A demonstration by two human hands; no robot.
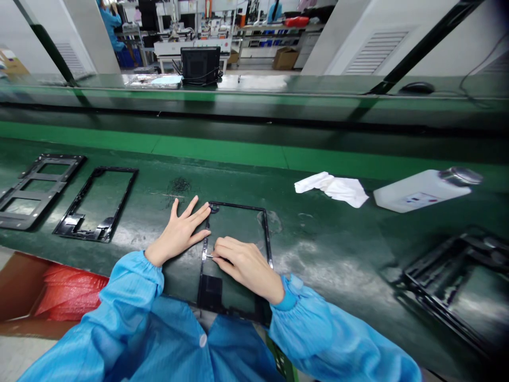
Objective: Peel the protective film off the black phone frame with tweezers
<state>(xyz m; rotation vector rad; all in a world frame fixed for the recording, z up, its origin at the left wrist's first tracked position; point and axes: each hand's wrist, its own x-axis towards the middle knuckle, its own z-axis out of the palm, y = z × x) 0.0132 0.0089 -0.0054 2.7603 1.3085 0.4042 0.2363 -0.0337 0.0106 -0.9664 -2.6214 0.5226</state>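
I have the left hand [178, 231] spread wide and flat, its fingers fanned out. Its fingertips touch the left bar of the black frame [238, 205], near the far left corner. The right hand [244, 265] is mostly closed, with thumb and finger pinched on a small shiny thing [210, 257]. That shiny thing is at the left bar too, closer to me than the left hand. I can't tell what it is.

My left arm comes in from the low left, and the hand points up and right. My right arm comes from the low right and crosses over the frame, back of the hand up.

The frame lies flat on the green table [310, 249], right in front of my blue shirt [234, 345]. Its long way runs from me toward the far side, and its short far bar goes left to right.
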